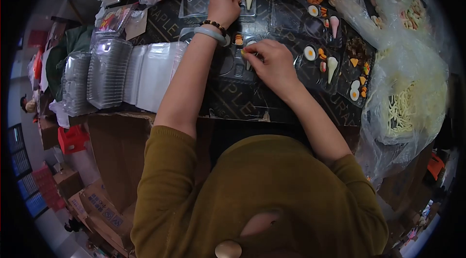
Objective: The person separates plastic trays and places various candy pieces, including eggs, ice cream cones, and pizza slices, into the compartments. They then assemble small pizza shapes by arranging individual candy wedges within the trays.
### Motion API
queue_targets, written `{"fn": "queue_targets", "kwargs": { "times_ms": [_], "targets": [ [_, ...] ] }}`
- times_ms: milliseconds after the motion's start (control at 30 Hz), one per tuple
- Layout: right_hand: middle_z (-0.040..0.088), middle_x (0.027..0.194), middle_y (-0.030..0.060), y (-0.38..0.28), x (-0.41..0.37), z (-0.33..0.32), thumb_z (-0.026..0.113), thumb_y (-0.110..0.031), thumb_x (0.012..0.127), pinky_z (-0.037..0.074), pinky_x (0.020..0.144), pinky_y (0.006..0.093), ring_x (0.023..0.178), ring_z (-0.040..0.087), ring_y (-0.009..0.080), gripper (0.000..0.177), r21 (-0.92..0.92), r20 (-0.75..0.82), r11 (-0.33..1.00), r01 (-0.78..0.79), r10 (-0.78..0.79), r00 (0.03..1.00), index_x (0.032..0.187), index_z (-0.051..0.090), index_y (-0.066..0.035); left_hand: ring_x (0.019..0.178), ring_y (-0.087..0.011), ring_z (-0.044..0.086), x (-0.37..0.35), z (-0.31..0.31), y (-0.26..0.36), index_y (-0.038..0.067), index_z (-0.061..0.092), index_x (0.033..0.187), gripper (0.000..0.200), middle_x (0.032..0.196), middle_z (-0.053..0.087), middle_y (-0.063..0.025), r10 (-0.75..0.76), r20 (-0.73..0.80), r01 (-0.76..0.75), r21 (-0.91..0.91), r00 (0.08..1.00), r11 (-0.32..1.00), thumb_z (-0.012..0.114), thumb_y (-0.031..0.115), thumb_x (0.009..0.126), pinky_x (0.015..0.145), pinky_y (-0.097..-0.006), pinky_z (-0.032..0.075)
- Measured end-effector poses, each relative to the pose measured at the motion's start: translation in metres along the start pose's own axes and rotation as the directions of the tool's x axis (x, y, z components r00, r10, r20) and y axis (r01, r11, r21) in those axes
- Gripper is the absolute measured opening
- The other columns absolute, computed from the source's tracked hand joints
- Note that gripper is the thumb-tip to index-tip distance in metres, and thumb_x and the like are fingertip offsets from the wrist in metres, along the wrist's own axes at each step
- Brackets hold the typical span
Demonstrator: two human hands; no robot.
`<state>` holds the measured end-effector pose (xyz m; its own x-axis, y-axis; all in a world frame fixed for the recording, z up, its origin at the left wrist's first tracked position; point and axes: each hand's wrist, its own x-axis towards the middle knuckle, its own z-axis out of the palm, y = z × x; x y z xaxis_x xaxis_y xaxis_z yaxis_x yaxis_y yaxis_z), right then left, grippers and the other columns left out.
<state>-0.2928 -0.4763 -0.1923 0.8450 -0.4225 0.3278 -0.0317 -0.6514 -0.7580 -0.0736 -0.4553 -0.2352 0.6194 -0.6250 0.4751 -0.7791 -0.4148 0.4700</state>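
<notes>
My right hand (275, 64) pinches a small yellow piece (243, 52) over the lower clear plastic tray (225, 67).
The piece is at its nine o'clock; left hand (224, 8), toward eleven, touches the upper tray (196, 4), its grip I cannot tell.

At the left, a red stool (73, 140) and a pink crate (47, 187) are seen near a printed cardboard box (103, 212); dark green cloth (76, 44) is bunched farther up.

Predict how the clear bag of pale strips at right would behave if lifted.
The clear bag would probably sag and fold, since its thin-looking film is crumpled. The pale strips lie loosely tangled, so they might slide and bunch at its bottom.
</notes>
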Motion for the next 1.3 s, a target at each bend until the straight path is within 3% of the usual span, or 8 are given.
{"fn": "queue_targets", "kwargs": {
  "times_ms": [200,233,400,600,733,867,1167,1300],
  "targets": [
    [0.061,0.078,0.0042,0.007,0.002,0.03,0.068,-0.012,0.072,0.042,0.072,0.0377,0.078,0.06,0.0246,0.005,-0.299,-0.067,0.923,0.244,-0.275,0.959,0.072,0.064,-0.009,0.088,-0.0331,0.061,-0.02,-0.032,-0.014,0.007,0.07,0.103,0.021,0.094,0.062,-0.0142,0.182,0.091,-0.171,-0.112,0.979,0.979,0.061,0.008,0.084,0.076,-0.0392,0.048],
    [0.061,0.078,0.0036,0.008,0.003,0.033,0.067,-0.012,0.072,0.042,0.072,0.0371,0.078,0.059,0.0236,0.004,-0.326,-0.066,0.911,0.254,-0.29,0.955,0.071,0.064,-0.01,0.098,-0.0338,0.056,-0.021,-0.034,-0.014,0.009,0.07,0.107,0.026,0.099,0.062,-0.0135,0.132,0.179,-0.103,-0.159,0.975,0.982,0.062,0.008,0.082,0.086,-0.0405,0.046],
    [0.06,0.079,0.0016,0.011,0.0,0.042,0.063,-0.011,0.071,0.04,0.076,0.0352,0.08,0.058,0.02,0.002,-0.455,-0.103,0.836,0.307,-0.392,0.914,0.071,0.064,-0.01,0.098,-0.0348,0.055,-0.021,-0.032,-0.007,0.011,0.068,0.111,0.029,0.101,0.061,-0.0143,0.189,0.185,-0.196,0.018,0.964,0.98,0.059,0.009,0.084,0.085,-0.0421,0.046],
    [0.06,0.095,0.0014,0.006,-0.014,0.043,0.07,-0.018,0.074,0.034,0.088,0.0388,0.095,0.054,0.0188,0.015,-0.536,-0.023,0.818,0.207,-0.259,0.966,0.086,0.068,-0.009,0.096,-0.0352,0.054,-0.018,-0.024,0.0,0.008,0.066,0.114,0.028,0.102,0.06,-0.0144,0.185,0.248,-0.224,0.139,0.951,0.965,0.059,0.009,0.086,0.084,-0.0421,0.046],
    [0.059,0.108,0.0049,0.003,-0.025,0.027,0.072,-0.023,0.076,0.031,0.096,0.0419,0.104,0.054,0.0221,0.035,-0.449,0.028,0.854,0.261,-0.279,0.96,0.106,0.062,-0.008,0.101,-0.0381,0.054,-0.016,-0.024,0.006,0.006,0.061,0.111,0.026,0.107,0.058,-0.0159,0.121,0.271,-0.175,0.182,0.955,0.968,0.06,0.013,0.087,0.083,-0.0461,0.047],
    [0.057,0.12,0.0078,0.007,-0.055,-0.008,0.075,-0.032,0.073,0.029,0.099,0.042,0.117,0.05,0.0233,0.047,-0.409,0.004,0.878,0.25,-0.272,0.962,0.113,0.061,-0.011,0.096,-0.0376,0.055,-0.017,-0.022,0.008,0.006,0.063,0.108,0.024,0.101,0.058,-0.0176,0.166,0.197,-0.188,0.099,0.966,0.977,0.061,0.012,0.085,0.084,-0.0446,0.046],
    [0.063,0.105,0.0015,0.053,-0.072,-0.048,0.074,-0.031,0.074,0.034,0.098,0.0432,0.105,0.058,0.0179,0.043,-0.404,0.163,0.79,0.46,-0.433,0.887,0.112,0.063,-0.014,0.093,-0.0349,0.054,-0.029,-0.025,0.017,0.004,0.063,0.115,0.032,0.098,0.057,-0.0158,0.129,0.135,-0.133,0.025,0.982,0.991,0.062,0.01,0.084,0.082,-0.042,0.046],
    [0.063,0.11,0.0023,0.049,-0.072,-0.059,0.076,-0.031,0.075,0.033,0.099,0.0416,0.106,0.059,0.0183,0.045,-0.349,0.22,0.813,0.465,-0.411,0.884,0.114,0.063,-0.013,0.094,-0.035,0.054,-0.038,-0.026,0.032,0.003,0.06,0.12,0.037,0.101,0.056,-0.016,0.047,0.133,-0.052,0.037,0.99,0.998,0.062,0.009,0.084,0.083,-0.0416,0.046]
  ]
}}
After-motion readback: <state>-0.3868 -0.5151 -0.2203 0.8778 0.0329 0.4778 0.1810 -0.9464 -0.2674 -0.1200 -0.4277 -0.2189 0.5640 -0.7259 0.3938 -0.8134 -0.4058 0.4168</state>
